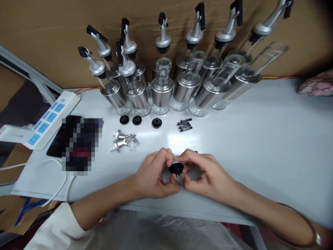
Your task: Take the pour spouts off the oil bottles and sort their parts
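Observation:
Near the table's front edge, my left hand point(157, 175) and my right hand point(205, 173) pinch a pourer spout point(176, 168) between them. Its black ribbed stopper faces me, and a silver rim shows above it; the fingers hide the rest. Beyond my hands lie several small black levers point(184, 125). Left of those, three black stoppers point(156, 122) sit in a row. Loose silver spout pieces point(125, 140) with whitish tubes are heaped in front of the stoppers. A small dark bit point(196, 151) peeks out behind my right hand.
Several glass bottles with steel sleeves point(162, 92) stand along the back, many topped with pourers point(163, 41). At left are a power strip point(48, 118), a phone point(65, 135) beside a blurred dark device, and white cables point(65, 184). A pink patterned item point(316, 84) lies far right.

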Tool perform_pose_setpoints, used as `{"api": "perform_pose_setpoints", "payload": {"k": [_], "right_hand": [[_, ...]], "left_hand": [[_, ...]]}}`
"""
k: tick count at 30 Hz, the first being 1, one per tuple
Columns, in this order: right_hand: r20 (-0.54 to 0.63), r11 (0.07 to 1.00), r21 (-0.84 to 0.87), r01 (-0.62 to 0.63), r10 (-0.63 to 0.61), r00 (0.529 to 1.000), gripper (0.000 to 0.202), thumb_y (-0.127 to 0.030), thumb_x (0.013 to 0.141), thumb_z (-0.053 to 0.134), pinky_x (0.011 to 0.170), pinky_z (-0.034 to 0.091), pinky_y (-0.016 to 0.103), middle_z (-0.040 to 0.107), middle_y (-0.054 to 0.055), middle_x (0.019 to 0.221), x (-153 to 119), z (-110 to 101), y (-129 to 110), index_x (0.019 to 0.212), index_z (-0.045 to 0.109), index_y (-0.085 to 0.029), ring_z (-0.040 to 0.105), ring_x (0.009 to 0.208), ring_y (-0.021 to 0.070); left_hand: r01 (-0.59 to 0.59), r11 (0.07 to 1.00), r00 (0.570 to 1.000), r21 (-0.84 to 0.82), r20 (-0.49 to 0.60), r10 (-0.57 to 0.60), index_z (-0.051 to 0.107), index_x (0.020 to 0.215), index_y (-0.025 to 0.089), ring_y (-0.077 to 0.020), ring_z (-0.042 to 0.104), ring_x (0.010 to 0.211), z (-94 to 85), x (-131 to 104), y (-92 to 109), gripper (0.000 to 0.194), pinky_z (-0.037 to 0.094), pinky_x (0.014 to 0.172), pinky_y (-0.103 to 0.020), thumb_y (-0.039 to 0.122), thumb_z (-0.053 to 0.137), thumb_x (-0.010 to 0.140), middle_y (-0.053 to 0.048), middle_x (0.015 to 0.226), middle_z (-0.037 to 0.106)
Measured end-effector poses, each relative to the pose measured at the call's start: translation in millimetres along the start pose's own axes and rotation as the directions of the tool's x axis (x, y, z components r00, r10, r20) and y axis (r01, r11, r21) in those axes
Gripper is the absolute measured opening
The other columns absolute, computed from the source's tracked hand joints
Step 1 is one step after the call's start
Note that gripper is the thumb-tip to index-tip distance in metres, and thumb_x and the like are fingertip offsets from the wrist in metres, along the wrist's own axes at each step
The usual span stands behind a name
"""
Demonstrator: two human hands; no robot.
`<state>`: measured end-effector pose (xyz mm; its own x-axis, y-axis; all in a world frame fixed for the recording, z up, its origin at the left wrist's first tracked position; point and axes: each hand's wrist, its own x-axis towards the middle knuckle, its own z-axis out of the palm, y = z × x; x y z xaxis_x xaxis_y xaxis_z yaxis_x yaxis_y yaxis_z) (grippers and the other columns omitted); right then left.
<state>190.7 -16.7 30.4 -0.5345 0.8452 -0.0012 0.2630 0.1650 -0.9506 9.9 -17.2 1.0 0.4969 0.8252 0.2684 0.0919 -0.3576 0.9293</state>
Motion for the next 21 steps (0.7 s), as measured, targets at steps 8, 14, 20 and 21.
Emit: {"api": "perform_pose_setpoints", "payload": {"k": [8,14,20,21], "right_hand": [[-0.032,0.989,0.122,-0.078,0.082,0.996,0.022,-0.011,0.073,0.056,0.071,0.059,0.025,0.073,0.001,0.086,1.9,-0.6,2.5,0.091,0.053,-0.022,0.07,0.076,0.0134],[-0.043,0.992,0.104,-0.069,0.074,0.996,0.023,-0.012,0.073,0.057,0.071,0.059,0.026,0.074,0.002,0.088,3.2,-1.9,2.2,0.094,0.053,-0.023,0.07,0.075,0.014],[-0.059,0.994,0.088,-0.062,0.067,0.996,0.025,-0.012,0.073,0.057,0.074,0.058,0.028,0.073,0.002,0.088,3.4,-2.3,4.6,0.094,0.053,-0.023,0.07,0.078,0.0146],[-0.066,0.995,0.076,-0.063,0.068,0.996,0.025,-0.012,0.072,0.057,0.074,0.058,0.028,0.073,0.001,0.088,3.5,-2.3,5.0,0.095,0.053,-0.023,0.07,0.079,0.0148]], "left_hand": [[0.015,1.0,0.999,0.015,-0.039,-0.014,0.032,0.105,0.025,-0.0076,0.044,0.054,-2.7,-4.0,-10.2,0.038,0.035,0.045,-0.019,0.018,0.055,0.075,0.003,0.077,0.049],[-0.097,0.991,0.995,0.089,-0.021,0.099,0.038,0.112,0.024,-0.0096,0.049,0.056,-7.3,0.3,-7.5,0.041,0.041,0.049,-0.021,0.019,0.055,0.076,0.003,0.074,0.051],[-0.094,0.986,0.992,0.136,-0.074,0.104,0.038,0.113,0.025,-0.0111,0.051,0.061,-5.1,1.1,-4.5,0.044,0.045,0.054,-0.022,0.015,0.055,0.074,0.002,0.078,0.053],[-0.102,0.983,0.989,0.152,-0.087,0.116,0.038,0.113,0.025,-0.0117,0.053,0.064,-4.8,1.2,-4.8,0.044,0.047,0.057,-0.023,0.015,0.056,0.074,0.001,0.081,0.053]]}}
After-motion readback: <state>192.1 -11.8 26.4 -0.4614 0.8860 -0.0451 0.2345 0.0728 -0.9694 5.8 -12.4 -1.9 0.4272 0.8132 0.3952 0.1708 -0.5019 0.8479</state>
